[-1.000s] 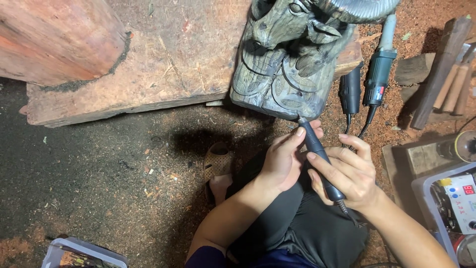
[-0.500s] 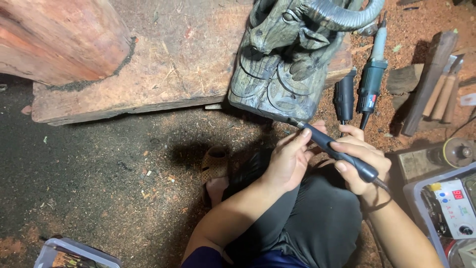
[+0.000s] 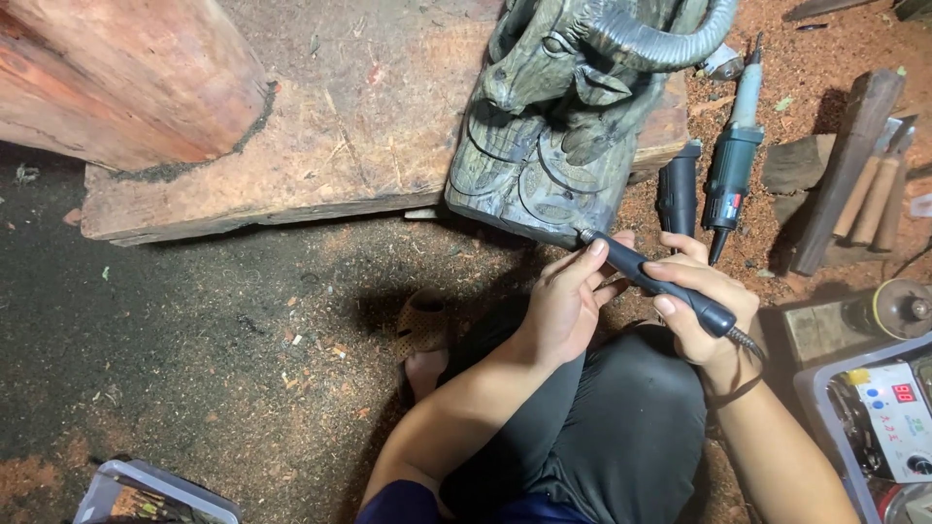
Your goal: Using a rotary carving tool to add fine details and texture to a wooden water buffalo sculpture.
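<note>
A grey-green wooden carving of a horned buffalo (image 3: pixel 568 126) leans on a thick reddish wood slab (image 3: pixel 320 136). I hold a black pen-shaped rotary handpiece (image 3: pixel 660 283) with both hands. Its tip touches the carving's lower front edge. My right hand (image 3: pixel 704 311) grips the rear of the handpiece. My left hand (image 3: pixel 563 301) steadies its front part with the fingers near the tip. A flexible cable leaves the handpiece's back end by my right wrist.
A green and black power grinder (image 3: pixel 735 160) and a black tool (image 3: pixel 677 189) lie right of the carving. Chisels with wooden handles (image 3: pixel 874 194) lie further right. A plastic box with a controller (image 3: pixel 888 408) stands at the lower right. Another plastic box (image 3: pixel 146 495) is at the lower left.
The handpiece has swung from steep to flatter, its rear end now out to the right. My right hand moved right with it. The view has shifted down the carving.
</note>
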